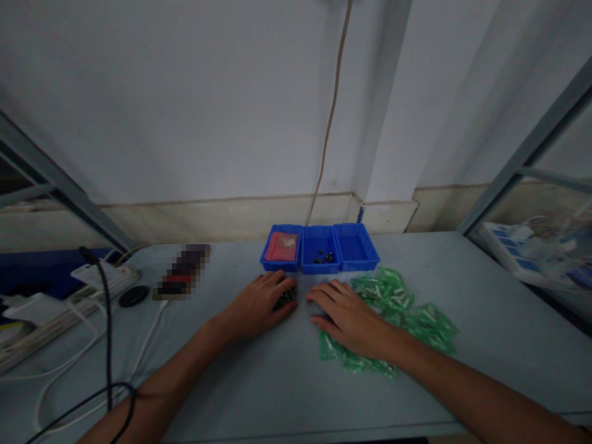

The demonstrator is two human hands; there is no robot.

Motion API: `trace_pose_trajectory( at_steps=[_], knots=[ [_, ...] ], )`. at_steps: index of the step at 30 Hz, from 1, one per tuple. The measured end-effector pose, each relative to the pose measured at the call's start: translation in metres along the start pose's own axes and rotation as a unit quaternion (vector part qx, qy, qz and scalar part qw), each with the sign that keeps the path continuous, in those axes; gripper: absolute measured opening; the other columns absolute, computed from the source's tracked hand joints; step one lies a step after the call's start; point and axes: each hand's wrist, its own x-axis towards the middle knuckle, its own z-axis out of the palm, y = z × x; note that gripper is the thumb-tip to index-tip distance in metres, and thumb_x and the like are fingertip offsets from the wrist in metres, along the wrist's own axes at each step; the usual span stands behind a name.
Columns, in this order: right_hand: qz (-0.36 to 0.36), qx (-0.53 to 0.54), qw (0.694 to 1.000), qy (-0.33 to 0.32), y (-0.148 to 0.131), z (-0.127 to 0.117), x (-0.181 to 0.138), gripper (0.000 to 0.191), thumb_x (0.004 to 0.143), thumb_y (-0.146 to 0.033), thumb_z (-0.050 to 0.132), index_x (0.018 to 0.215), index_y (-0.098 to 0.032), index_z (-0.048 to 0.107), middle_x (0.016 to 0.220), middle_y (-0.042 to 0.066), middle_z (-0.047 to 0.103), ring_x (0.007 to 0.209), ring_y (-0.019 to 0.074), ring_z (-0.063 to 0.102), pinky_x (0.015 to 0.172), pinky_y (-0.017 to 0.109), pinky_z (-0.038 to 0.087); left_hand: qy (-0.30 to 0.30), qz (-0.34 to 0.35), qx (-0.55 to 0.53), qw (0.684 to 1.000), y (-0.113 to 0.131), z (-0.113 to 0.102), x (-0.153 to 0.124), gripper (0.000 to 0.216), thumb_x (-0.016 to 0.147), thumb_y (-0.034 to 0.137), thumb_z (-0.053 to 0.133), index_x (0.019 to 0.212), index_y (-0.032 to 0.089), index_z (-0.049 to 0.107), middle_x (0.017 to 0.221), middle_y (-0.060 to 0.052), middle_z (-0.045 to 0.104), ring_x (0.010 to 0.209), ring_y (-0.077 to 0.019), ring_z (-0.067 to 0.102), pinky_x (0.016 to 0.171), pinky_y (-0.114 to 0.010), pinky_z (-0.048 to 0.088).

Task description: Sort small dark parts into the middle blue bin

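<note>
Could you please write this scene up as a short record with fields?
left hand: cupped around small dark pieces; firmness of grip unclear
right hand: thumb and fingers apart, beside green plastic bags
blue trays: three in a row, beyond the hands
left tray: red item
middle tray: a few loose parts
surface: grey table

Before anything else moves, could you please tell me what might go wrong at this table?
The small dark pieces within the curl of the left hand are loose and might scatter across the table. The green bags lie loosely piled around the right hand, so a sweep could drag some along. The black cable loops by the left forearm and could snag.
</note>
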Motion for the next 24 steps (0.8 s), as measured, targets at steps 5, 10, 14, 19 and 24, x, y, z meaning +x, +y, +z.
trace_pose_trajectory(
  at_steps=[5, 10, 14, 19, 24],
  knots=[
    [-0.004, -0.053, 0.999, 0.01, 0.004, 0.004, 0.0, 0.008, 0.11, -0.023, 0.06, 0.112, -0.022, 0.068, 0.109, 0.01, 0.074, 0.101, 0.0309, 0.065, 0.095, 0.049, 0.055, 0.001, 0.002, 0.001, 1.0, -0.002, 0.002, -0.001, 0.025, 0.109, 0.04, 0.061, 0.129, 0.026, 0.061, 0.119, -0.009, 0.065, 0.11, -0.0297, 0.066, 0.097, -0.045, 0.055],
    [0.023, 0.067, 0.994, 0.077, 0.002, -0.003, -0.001, 0.012, 0.112, -0.021, 0.056, 0.117, -0.023, 0.067, 0.114, 0.01, 0.073, 0.109, 0.0288, 0.065, 0.098, 0.043, 0.053, 0.002, -0.002, 0.003, 1.0, -0.001, 0.0, -0.001, 0.025, 0.109, 0.039, 0.061, 0.129, 0.025, 0.062, 0.121, -0.009, 0.066, 0.108, -0.0291, 0.067, 0.096, -0.045, 0.055],
    [0.111, 0.244, 0.953, 0.14, 0.005, -0.006, 0.001, 0.016, 0.112, -0.034, 0.059, 0.102, -0.023, 0.066, 0.094, 0.003, 0.068, 0.087, 0.0211, 0.063, 0.079, 0.032, 0.049, -0.007, -0.004, 0.004, 1.0, 0.0, -0.002, 0.0, 0.025, 0.109, 0.041, 0.06, 0.128, 0.025, 0.062, 0.12, -0.009, 0.066, 0.107, -0.0288, 0.067, 0.095, -0.044, 0.055],
    [0.222, 0.405, 0.87, 0.171, 0.013, -0.005, 0.006, 0.053, 0.101, -0.066, 0.061, 0.072, -0.023, 0.055, 0.068, -0.004, 0.045, 0.063, 0.0155, 0.043, 0.058, 0.028, 0.035, -0.019, -0.01, 0.001, 1.0, 0.0, -0.001, 0.0, 0.026, 0.109, 0.041, 0.061, 0.13, 0.025, 0.06, 0.123, -0.009, 0.066, 0.111, -0.0296, 0.066, 0.097, -0.045, 0.054],
    [0.304, 0.516, 0.785, 0.16, 0.012, -0.005, 0.008, 0.06, 0.085, -0.077, 0.074, 0.068, -0.023, 0.054, 0.061, -0.007, 0.036, 0.053, 0.012, 0.03, 0.049, 0.027, 0.021, -0.02, -0.013, 0.002, 1.0, -0.001, 0.0, -0.001, 0.028, 0.109, 0.042, 0.06, 0.132, 0.025, 0.06, 0.124, -0.009, 0.066, 0.113, -0.0302, 0.066, 0.099, -0.046, 0.054]
  ],
)
